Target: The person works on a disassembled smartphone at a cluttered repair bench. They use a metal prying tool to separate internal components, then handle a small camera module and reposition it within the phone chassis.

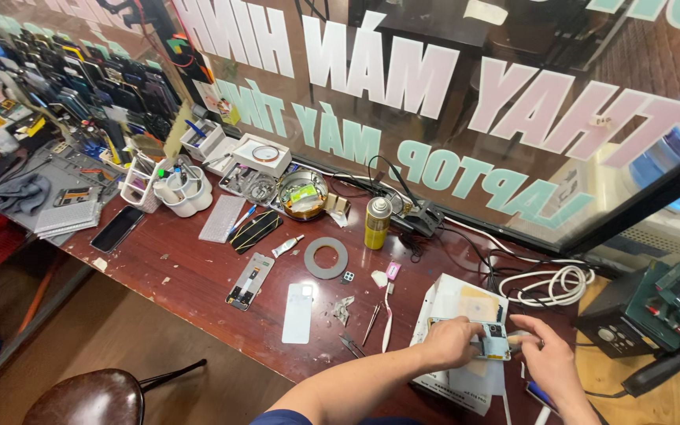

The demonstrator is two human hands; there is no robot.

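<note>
At the near right of a cluttered workbench (pixel 198 275), the left hand (pixel 450 342) presses a pale blue phone frame (pixel 491 340) flat on white paper (pixel 454 303). The right hand (pixel 548 358) pinches its right end; its long axis runs left-right between them.

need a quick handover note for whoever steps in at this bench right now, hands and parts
Left hand: presses down on a small phone assembly, lying on white paper.
Right hand: fingers pinch that assembly's right edge; whether a tool is in them cannot be told.
Nearby: tweezers, white phone back cover, tape ring, yellow spray can.
Done: phone apart, pieces spread out.
Left: pieces still separate on the wooden bench.
</note>
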